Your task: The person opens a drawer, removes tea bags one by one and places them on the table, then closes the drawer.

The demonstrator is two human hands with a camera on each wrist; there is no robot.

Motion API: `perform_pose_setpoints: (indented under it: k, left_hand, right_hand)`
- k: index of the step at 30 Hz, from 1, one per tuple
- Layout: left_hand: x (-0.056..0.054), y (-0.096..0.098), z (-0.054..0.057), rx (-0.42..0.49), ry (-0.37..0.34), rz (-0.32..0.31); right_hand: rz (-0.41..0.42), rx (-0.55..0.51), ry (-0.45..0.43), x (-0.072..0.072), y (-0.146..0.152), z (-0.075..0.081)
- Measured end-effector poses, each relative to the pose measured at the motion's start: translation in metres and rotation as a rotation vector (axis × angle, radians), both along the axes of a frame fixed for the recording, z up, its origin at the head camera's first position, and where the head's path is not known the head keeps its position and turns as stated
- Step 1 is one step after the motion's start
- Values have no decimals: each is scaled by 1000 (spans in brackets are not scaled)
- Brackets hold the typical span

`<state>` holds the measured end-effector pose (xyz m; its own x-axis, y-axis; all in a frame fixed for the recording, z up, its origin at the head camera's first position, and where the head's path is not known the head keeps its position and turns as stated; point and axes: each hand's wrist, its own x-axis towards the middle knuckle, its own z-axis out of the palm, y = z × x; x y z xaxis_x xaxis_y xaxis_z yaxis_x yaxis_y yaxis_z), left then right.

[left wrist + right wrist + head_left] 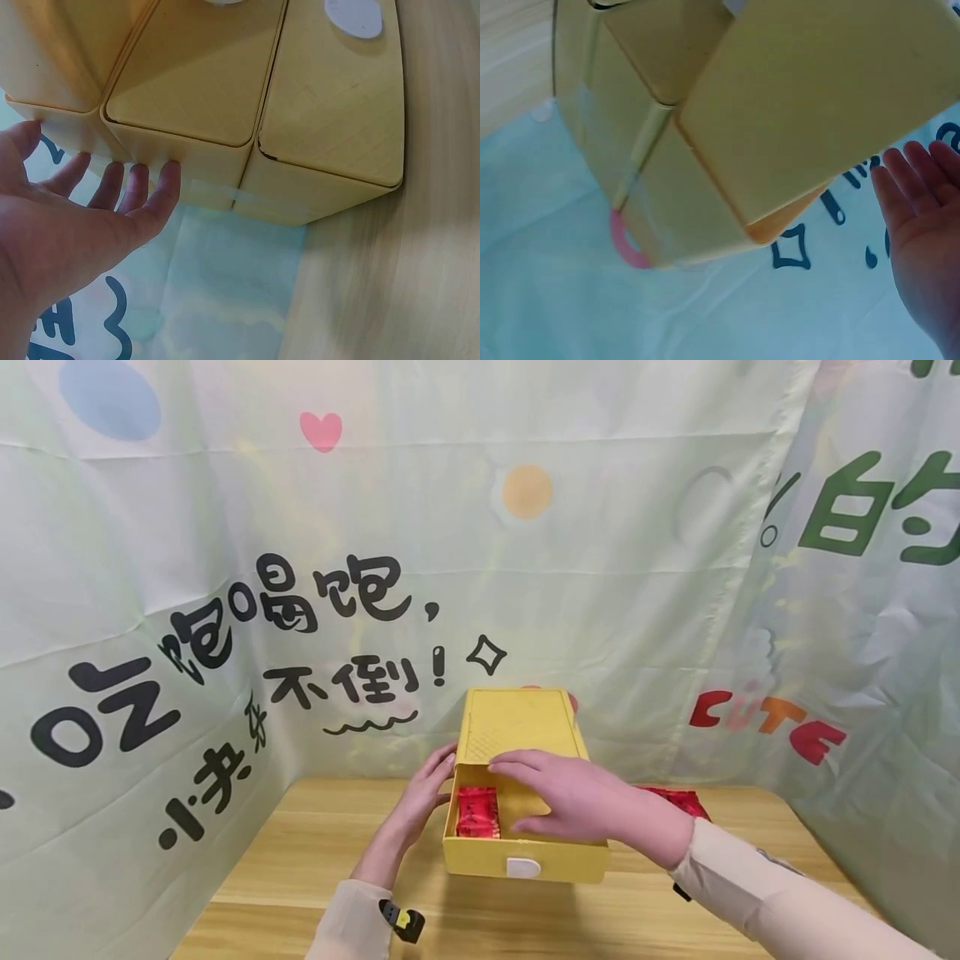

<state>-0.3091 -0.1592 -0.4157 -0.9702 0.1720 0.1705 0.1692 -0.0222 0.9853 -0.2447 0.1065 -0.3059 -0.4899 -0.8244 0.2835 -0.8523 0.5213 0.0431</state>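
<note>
A pale printed cloth backdrop [615,535] rises behind the drawer cabinet and to either side of it, with large dark Chinese lettering left of the cabinet and the word "CUTE" in coloured letters to its right. The wood-grain surface [315,852] lies under the cabinet and spreads out on both sides of it. The yellow plastic drawer cabinet [521,722] itself has three stacked tiers, as the left wrist view shows. Its top drawer [525,860] is pulled out at the cabinet's front, leaving the inside in view.

Pale sleeves [780,877] reach in from in front of the cabinet. The right hand [573,793] is above the cabinet's open drawer, wide, with fingers extended and thumb apart; whether it touches the cabinet I cannot tell. The left hand [416,802] is wide too, its spread fingertips against the cabinet's left side.

Red packets [686,800] lie to the right of the cabinet, partly hidden by the right forearm; their number is unclear. A shiny red packet [477,812] sits inside the cabinet's top drawer, at its left end. The smallest piece is a white pull tab [523,867] in the middle of that drawer's front.
</note>
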Motion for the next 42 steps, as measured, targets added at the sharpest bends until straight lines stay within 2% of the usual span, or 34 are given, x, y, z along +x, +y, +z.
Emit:
perform_pose_setpoints:
  k: [10,19,30,42]
  left_hand:
    - [1,1,2,1,-3,-2]
    - [0,0,3,8,-3,-9]
    - [0,0,3,11,-6,-16]
    - [0,0,2,31,-3,-20]
  right_hand:
    - [50,175,-27,-8,-29,2]
    - [117,272,9,-11,-46,3]
    - [139,322,55,-17,-61,-1]
    - [68,423,32,-19,-70,-4]
